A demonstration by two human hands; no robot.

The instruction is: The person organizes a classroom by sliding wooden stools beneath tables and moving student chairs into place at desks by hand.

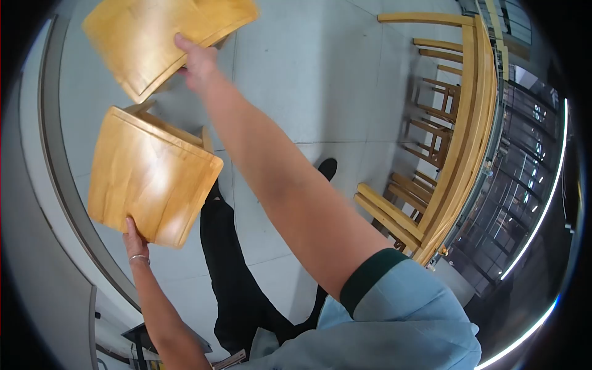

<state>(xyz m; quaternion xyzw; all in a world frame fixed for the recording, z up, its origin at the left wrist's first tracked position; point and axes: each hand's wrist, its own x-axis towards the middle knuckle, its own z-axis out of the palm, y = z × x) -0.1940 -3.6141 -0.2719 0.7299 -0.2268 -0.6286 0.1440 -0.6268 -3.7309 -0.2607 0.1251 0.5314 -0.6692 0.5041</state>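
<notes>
Two light wooden stools are at the left of the head view. My left hand (pixel 135 243), with a bracelet at the wrist, grips the edge of the nearer stool (pixel 154 176), thumb on top of the seat and fingers hidden underneath. Farther up, my right hand (pixel 200 61) is closed on the edge of the other stool (pixel 166 40), its thumb lying over the seat. Both seats look tilted, and their corners come close together. Parts of the legs show below the seats; I cannot tell whether they touch the floor.
A long wooden table (pixel 465 148) runs along the right, with several darker wooden stools (pixel 441 135) beneath it. A curved wall edge (pixel 68 160) borders the left side. My shoe (pixel 328 168) stands on the grey tiled floor (pixel 277 80).
</notes>
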